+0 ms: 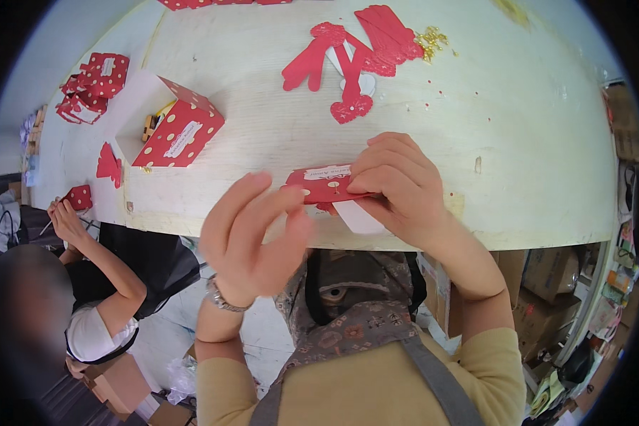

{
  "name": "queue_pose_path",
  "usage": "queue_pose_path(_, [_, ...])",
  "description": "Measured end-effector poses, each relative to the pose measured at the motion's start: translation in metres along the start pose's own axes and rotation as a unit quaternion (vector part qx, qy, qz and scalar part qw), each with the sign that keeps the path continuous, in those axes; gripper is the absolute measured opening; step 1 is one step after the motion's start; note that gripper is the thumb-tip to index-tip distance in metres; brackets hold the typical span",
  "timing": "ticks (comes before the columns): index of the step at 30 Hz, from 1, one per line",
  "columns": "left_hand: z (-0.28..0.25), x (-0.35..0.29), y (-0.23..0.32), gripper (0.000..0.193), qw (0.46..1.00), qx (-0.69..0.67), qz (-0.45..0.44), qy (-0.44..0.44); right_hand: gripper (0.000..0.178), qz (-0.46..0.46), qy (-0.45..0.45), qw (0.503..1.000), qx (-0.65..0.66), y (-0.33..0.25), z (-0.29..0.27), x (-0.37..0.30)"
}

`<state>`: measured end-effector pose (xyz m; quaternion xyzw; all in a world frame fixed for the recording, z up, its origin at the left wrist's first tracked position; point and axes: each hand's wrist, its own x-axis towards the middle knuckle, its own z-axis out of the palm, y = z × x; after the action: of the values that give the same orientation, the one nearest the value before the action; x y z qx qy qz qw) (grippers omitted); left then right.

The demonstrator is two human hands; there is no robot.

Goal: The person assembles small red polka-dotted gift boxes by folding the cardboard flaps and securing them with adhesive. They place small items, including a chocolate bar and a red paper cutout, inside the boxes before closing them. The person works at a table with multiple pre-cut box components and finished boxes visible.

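Note:
My right hand [405, 195] pinches the right end of a small red paper box with pale dots [319, 190]. The box carries a white label, and a white flap [360, 217] hangs from its near side, above the table's front edge. At the left end of the box is my left hand [252, 238], its fingers apart and slightly blurred. I see nothing between those fingers. A bit of red paper shows under the box, mostly hidden.
Flat red paper strips [387, 39] lie at the back beside a pile of small gold fasteners [433, 41]. An open dotted box [184, 135] stands left, with finished-looking dotted boxes [106, 74] beyond. A co-worker's hands [67, 221] hold a red dotted piece at far left.

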<state>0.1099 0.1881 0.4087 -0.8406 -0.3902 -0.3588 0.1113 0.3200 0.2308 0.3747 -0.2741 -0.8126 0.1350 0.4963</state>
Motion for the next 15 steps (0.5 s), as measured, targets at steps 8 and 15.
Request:
queue_pose_path(8, [0.007, 0.048, -0.012, 0.021, 0.989, 0.004, 0.141, -0.036, 0.031, -0.003, 0.010, 1.000, -0.003, -0.005, 0.000, 0.000])
queue_pose_path(15, [-0.004, 0.030, 0.003, 0.025, 0.872, -0.340, -0.319, -0.151, 0.034, 0.018, 0.047, 0.998, 0.033, -0.014, 0.008, -0.008])
